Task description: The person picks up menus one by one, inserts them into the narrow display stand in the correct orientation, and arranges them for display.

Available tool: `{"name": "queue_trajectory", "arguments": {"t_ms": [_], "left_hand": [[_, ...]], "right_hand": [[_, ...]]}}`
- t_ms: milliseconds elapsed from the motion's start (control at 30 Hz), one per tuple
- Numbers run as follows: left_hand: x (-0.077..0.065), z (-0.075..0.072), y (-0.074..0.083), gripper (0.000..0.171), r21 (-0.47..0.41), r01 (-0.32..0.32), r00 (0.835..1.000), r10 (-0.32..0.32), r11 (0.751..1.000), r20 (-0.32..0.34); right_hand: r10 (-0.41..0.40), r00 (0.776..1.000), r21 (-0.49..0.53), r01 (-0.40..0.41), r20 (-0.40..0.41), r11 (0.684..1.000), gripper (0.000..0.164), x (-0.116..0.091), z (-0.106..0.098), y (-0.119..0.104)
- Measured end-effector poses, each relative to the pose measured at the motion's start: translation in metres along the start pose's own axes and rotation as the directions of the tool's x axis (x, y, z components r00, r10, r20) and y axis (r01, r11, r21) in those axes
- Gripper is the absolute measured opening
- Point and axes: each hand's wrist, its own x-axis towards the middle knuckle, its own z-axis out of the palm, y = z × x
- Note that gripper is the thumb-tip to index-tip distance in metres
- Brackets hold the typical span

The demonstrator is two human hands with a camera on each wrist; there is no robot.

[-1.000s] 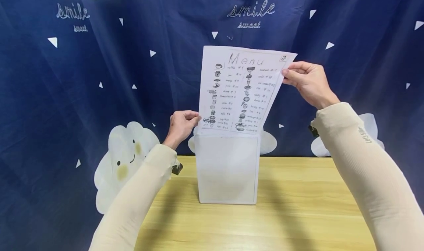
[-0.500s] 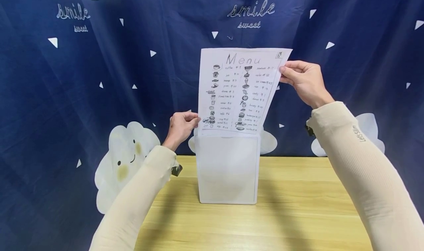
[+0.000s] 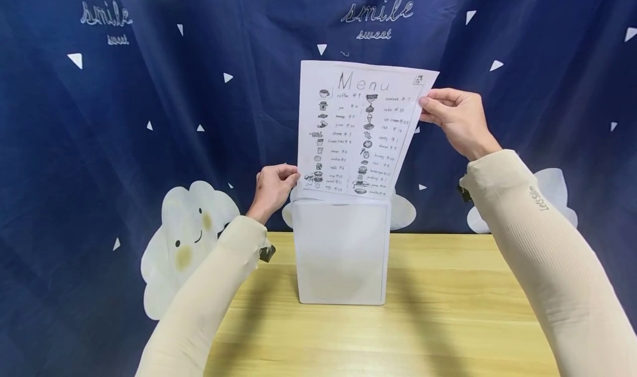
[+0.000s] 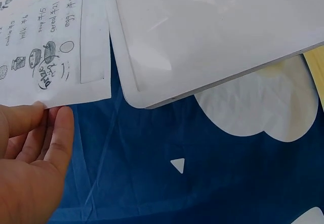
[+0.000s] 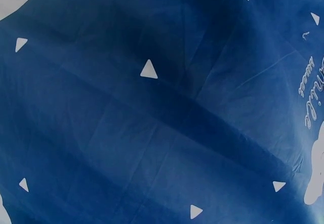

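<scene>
A white paper menu (image 3: 355, 131) with handwritten items and small drawings hangs upright above a white sign holder (image 3: 340, 252). The holder stands on the table, its front pale and slightly glossy. In the head view, the sheet's lower edge meets the holder's top edge; I cannot tell whether it sits inside. My left hand (image 3: 273, 188) pinches the sheet's left edge near the bottom corner. That left hand (image 4: 33, 155) and the menu (image 4: 55, 57) also show in the left wrist view, beside the holder's corner. High on the sheet's right edge, my right hand (image 3: 458, 120) pinches the paper.
A light wooden table (image 3: 448, 299) lies under the holder. Behind it hangs a dark blue curtain (image 3: 239, 117) printed with clouds, triangles and lettering. The right wrist view is filled mostly by the curtain (image 5: 152, 122).
The right hand has shifted slightly left with the menu's upper right corner, and the sheet leans less to the right. The left hand keeps its pinch; the holder stays in place.
</scene>
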Motion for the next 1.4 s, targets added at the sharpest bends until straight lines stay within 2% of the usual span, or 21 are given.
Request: {"name": "queue_trajectory", "arguments": {"t_ms": [400, 633, 1133, 1400], "left_hand": [[-0.001, 0.002, -0.002, 0.013, 0.011, -0.006, 1.0, 0.006, 1.0, -0.029], [-0.002, 0.003, -0.002, 0.015, 0.016, -0.001, 1.0, 0.002, 1.0, -0.023], [-0.003, 0.004, -0.005, 0.017, 0.001, -0.015, 0.999, 0.015, 1.0, -0.045], [-0.004, 0.004, -0.009, 0.015, -0.021, 0.03, 0.999, -0.031, 0.999, -0.042]], "right_hand": [[-0.016, 0.999, -0.006, 0.016, -0.043, 1.0, 0.011, 0.003, 0.003, 0.002], [0.03, 0.998, -0.09, -0.035, -0.059, 0.995, 0.008, 0.002, 0.0, 0.003], [0.03, 0.999, -0.136, -0.033, -0.022, 0.99, 0.008, 0.002, 0.003, 0.004], [0.005, 1.0, -0.111, -0.008, -0.027, 0.994, 0.009, 0.01, 0.014, -0.009]]}}
